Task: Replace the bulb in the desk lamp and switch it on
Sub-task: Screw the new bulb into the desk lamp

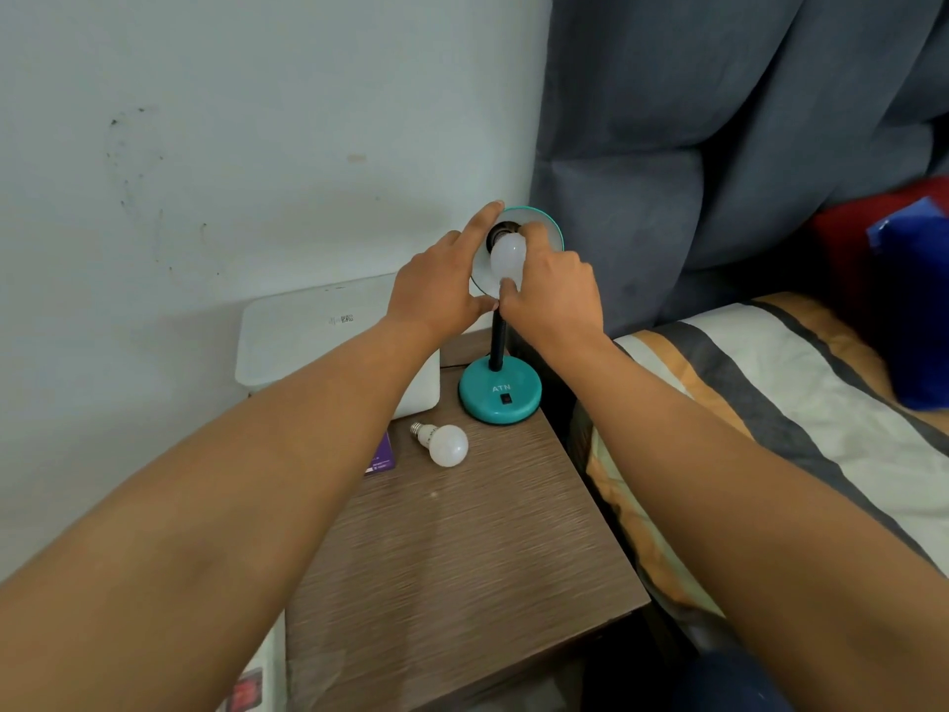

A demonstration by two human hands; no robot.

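Observation:
A teal desk lamp stands on the wooden bedside table (462,557), with its round base (499,390) and a black switch (506,399) facing me. My left hand (441,280) grips the rim of the teal shade (549,231), thumb below and forefinger on top. My right hand (552,295) holds a white bulb (507,256) whose neck sits at the dark socket inside the shade. A second white bulb (444,443) lies on its side on the table in front of the base.
A white box (318,341) stands against the wall left of the lamp. A purple card (382,457) lies beside the loose bulb. A striped bed (770,403) and grey headboard (719,146) border the table on the right.

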